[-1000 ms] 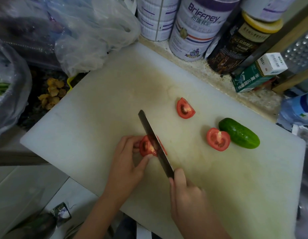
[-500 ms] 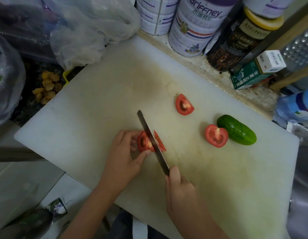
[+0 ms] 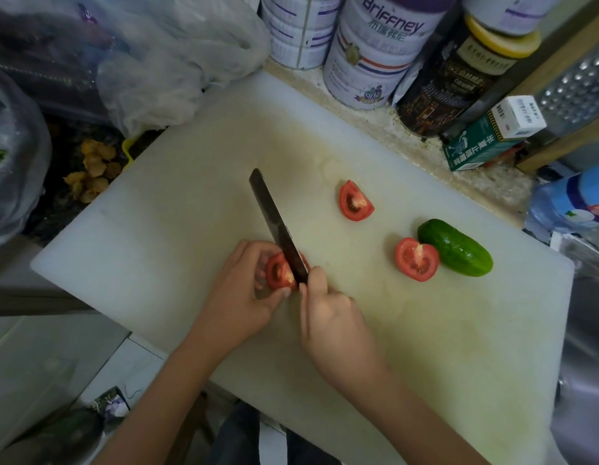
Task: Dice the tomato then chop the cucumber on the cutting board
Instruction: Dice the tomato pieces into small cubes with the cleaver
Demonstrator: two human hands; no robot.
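Since 0.5 s ago the knife (image 3: 274, 223) has slid forward through the tomato piece (image 3: 277, 274), and the right hand (image 3: 331, 317) now sits just beside the fruit. That hand is curled round the handle, hiding it entirely, with the forefinger stretched along the dark blade's back. The left hand (image 3: 244, 293) pinches the tomato piece between thumb and bent fingers, close to the near left part of the white cutting board (image 3: 190, 213). The blade covers the cut itself; only a red sliver shows on its right side.

Farther out on the board lie 2 more tomato pieces, cut faces up: 1 wedge (image 3: 355, 201) beyond the knife and 1 larger chunk (image 3: 416, 260) to the right, touching the whole cucumber (image 3: 456, 248).

Along the board's far edge stand a Briffney tin (image 3: 375, 52), a second tin (image 3: 298, 28), a dark jar with a yellow lid (image 3: 459, 72) and a green carton (image 3: 479, 149) with a small white box (image 3: 519, 117) on top. Crumpled plastic bags (image 3: 177, 55) crowd the far left corner, and a metal grater (image 3: 580, 85) and a blue bottle (image 3: 573, 203) sit at the right.
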